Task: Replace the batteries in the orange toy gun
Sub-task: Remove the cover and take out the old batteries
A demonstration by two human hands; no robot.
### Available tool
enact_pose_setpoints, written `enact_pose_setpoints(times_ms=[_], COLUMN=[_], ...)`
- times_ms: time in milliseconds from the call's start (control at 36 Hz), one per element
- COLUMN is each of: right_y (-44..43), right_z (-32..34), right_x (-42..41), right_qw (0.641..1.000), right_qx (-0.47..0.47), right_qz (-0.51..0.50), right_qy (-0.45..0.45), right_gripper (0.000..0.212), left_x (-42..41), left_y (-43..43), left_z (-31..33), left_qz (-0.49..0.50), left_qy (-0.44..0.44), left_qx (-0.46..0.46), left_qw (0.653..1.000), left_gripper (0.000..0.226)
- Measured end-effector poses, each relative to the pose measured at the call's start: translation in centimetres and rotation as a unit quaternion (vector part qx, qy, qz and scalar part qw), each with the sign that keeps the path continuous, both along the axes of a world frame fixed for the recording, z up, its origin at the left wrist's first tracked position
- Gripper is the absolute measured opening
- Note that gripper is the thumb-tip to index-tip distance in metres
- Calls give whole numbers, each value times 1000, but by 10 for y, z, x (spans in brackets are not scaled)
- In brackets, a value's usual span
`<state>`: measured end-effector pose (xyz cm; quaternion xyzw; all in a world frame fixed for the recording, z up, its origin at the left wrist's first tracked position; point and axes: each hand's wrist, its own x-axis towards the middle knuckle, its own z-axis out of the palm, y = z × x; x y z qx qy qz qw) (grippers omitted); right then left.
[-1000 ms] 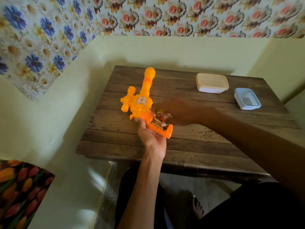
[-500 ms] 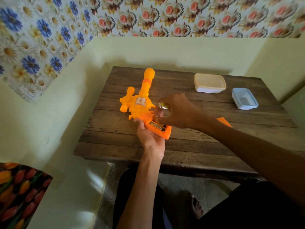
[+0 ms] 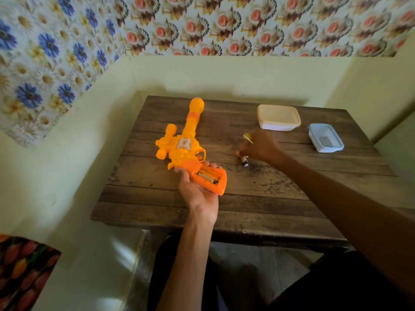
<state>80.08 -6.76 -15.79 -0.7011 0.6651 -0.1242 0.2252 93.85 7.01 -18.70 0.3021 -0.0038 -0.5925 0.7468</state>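
The orange toy gun (image 3: 183, 144) lies over the wooden table (image 3: 280, 189) with its barrel pointing away. My left hand (image 3: 197, 194) grips its handle from below. The battery compartment in the handle is uncovered, and one gold battery (image 3: 207, 176) sits inside. My right hand (image 3: 260, 147) is to the right of the gun, low over the table, fingers curled, and holds a yellow battery (image 3: 247, 138) that sticks out above the knuckles. Another battery (image 3: 244, 162) lies on the table just under its fingertips; whether they touch it I cannot tell.
A cream lidded box (image 3: 278, 117) and a pale blue lidded box (image 3: 325, 138) stand at the table's back right. Yellow walls close in on the left and behind. My legs are under the near edge.
My right hand has left the gun's handle and moved right and down to the table, carrying a battery. The compartment now shows one battery. The gun and my left hand have barely moved.
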Motion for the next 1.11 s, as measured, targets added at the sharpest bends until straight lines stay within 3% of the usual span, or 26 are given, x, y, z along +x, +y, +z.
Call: enact_pose_setpoints(times_ms=[111,167,250,361,472,556,639,750,833,972,1111], right_y=[8,13,23,55,83,78,56,26,13,9,16], right_z=[11,24,45,70,75,69,51,14,1,-4,1], right_x=[-3,-5,-11,-13,-6,-11,-28,-41,-39,-24,-6], right_qw=[1000,993,945,894,943,973,993,995,994,993,993], right_qx=[-19,4,80,110,11,-67,-26,55,69,15,-46], right_qz=[-7,-55,-100,-26,69,29,-47,-85,-71,-24,29], right_qy=[-14,-105,-302,-434,-326,-218,-106,-27,38,111,102], right_gripper=[42,38,29,25,21,13,24,28,42,36,42], left_x=[1,1,0,0,-1,0,0,-1,0,0,0], left_y=[0,0,0,0,0,1,0,-1,-2,-1,-1], left_z=[0,0,0,1,0,-1,-1,-2,-1,-1,0], left_qz=[-3,-2,0,-2,-1,-3,-1,-4,-1,3,6], left_qy=[-4,-8,-14,-10,-28,-30,-28,-19,-15,-15,-7], left_qx=[-1,1,1,-9,-15,-24,-25,-19,-12,-3,0], left_qw=[1000,1000,1000,1000,1000,999,999,1000,1000,1000,1000], left_gripper=[66,66,65,66,67,67,66,65,65,64,65])
